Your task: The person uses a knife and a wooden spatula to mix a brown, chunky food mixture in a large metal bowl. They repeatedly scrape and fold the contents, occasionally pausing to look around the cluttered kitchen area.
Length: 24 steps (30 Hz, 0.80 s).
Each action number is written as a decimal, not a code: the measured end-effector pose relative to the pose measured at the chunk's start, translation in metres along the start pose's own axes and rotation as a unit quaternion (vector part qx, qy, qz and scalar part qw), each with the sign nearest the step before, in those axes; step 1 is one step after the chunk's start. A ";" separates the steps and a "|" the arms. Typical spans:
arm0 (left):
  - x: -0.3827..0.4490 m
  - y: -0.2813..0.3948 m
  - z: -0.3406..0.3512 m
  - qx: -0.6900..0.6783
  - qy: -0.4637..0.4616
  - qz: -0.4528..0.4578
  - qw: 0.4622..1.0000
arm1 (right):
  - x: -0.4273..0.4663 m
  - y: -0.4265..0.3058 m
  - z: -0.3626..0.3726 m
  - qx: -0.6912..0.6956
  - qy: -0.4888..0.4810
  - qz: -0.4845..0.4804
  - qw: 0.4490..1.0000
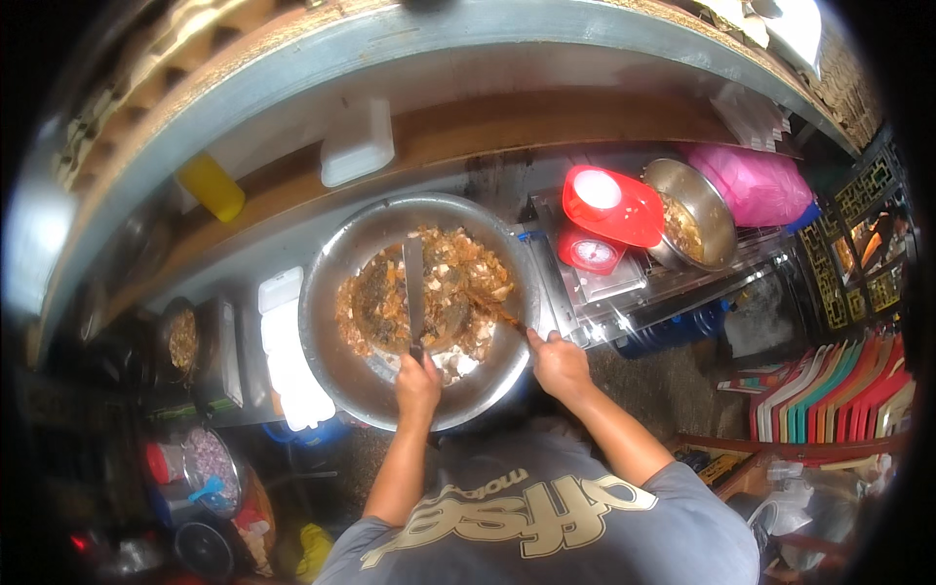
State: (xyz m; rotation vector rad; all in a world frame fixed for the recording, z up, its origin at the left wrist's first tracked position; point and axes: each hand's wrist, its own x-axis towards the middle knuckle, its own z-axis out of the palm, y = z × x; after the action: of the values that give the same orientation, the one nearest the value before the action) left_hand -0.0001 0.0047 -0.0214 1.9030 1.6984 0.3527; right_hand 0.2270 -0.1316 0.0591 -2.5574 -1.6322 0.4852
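Note:
A wide metal basin (322,307) holds a chopped food mixture (380,292) with darker, lighter and orange bits. My left hand (418,386) grips the dark handle of a broad-bladed knife or spatula (414,285), whose blade extends over the mixture towards the far side. At the basin's right rim, my right hand (559,362) is closed around the end of a wooden spoon or spatula (512,319). That tool's head rests in the mixture, partly hidden by food. Pale pieces lie on the bare metal near the basin's near side.
White foam boxes (285,351) stand left of the basin. To the right are a red kitchen scale (591,252), a metal bowl (720,212) with food and a pink plastic bag (753,186). A shelf (468,128) runs behind. At lower left sits a bowl of chopped purplish food (212,461).

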 end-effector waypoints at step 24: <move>0.016 0.014 0.037 -0.082 0.158 -0.237 0.955 | 0.099 0.057 0.046 0.359 -0.078 -0.072 0.927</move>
State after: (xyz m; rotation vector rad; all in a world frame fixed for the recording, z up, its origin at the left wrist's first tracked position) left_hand 0.0343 0.0113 -0.0462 1.3127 2.1899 0.6062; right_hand 0.3011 -0.0731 -0.0196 -1.8792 -1.3227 1.0594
